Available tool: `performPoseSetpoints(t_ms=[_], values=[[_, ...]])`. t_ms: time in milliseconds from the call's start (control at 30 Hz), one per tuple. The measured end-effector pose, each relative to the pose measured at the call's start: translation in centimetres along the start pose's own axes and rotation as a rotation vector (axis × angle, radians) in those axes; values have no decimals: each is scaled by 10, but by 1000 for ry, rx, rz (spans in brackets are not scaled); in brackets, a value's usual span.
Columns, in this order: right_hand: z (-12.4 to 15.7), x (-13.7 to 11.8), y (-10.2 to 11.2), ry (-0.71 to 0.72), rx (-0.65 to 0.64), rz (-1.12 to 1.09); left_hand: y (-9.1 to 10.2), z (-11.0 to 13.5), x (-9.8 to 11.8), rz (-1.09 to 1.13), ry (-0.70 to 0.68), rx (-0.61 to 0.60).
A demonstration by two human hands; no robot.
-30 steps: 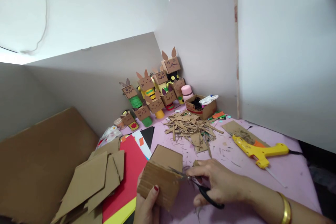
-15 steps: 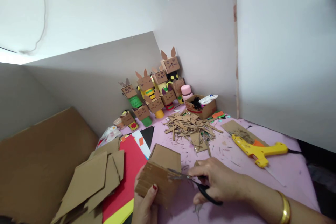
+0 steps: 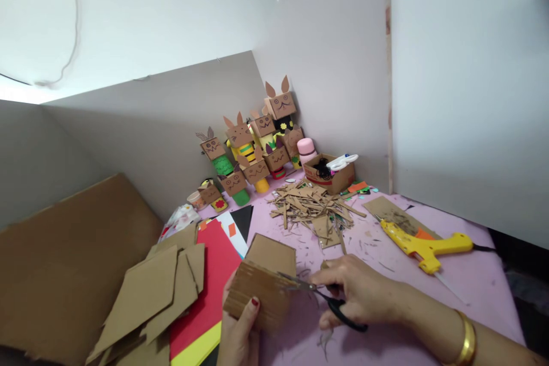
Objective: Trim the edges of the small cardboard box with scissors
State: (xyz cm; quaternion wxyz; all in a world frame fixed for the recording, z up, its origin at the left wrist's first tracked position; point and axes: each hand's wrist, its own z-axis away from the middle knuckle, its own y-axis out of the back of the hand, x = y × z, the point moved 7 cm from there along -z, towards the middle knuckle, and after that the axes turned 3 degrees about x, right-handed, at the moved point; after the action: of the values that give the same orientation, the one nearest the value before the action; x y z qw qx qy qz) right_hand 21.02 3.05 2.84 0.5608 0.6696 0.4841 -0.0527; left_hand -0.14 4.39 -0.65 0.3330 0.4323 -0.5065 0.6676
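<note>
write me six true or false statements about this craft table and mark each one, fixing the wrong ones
1. The left hand holds a box. True.
2. The glue gun is yellow. True.
3. The right hand holds the glue gun. False: it holds scissors.
4. The red paper lies to the right of the box. False: it lies to its left.
5. A gold bracelet is on the right wrist. True.
6. The cardboard scraps fill a glass bowl. False: they lie heaped on the table.
</note>
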Motion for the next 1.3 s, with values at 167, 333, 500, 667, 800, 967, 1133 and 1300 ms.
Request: performPoseSetpoints(t_ms=[167, 333, 500, 667, 800, 967, 1133, 1300], values=[[1, 0, -1, -11, 33, 73, -1, 1, 2, -2, 6, 3], [0, 2, -2, 4, 74, 118, 0, 1, 0, -13, 34, -31], [-2, 1, -1, 17, 92, 115, 2, 0, -1, 12, 33, -19], [-1, -1, -2, 33, 102, 112, 2, 1, 0, 29, 33, 7], [0, -1, -2, 43, 104, 80, 3, 0, -2, 41, 48, 8], [-1, -1, -2, 50, 105, -1, 4, -1, -4, 48, 66, 10], [0, 1, -3, 47, 101, -33, 8, -2, -6, 50, 83, 23], [0, 2, -5, 34, 81, -58, 10, -2, -7, 46, 104, 26]])
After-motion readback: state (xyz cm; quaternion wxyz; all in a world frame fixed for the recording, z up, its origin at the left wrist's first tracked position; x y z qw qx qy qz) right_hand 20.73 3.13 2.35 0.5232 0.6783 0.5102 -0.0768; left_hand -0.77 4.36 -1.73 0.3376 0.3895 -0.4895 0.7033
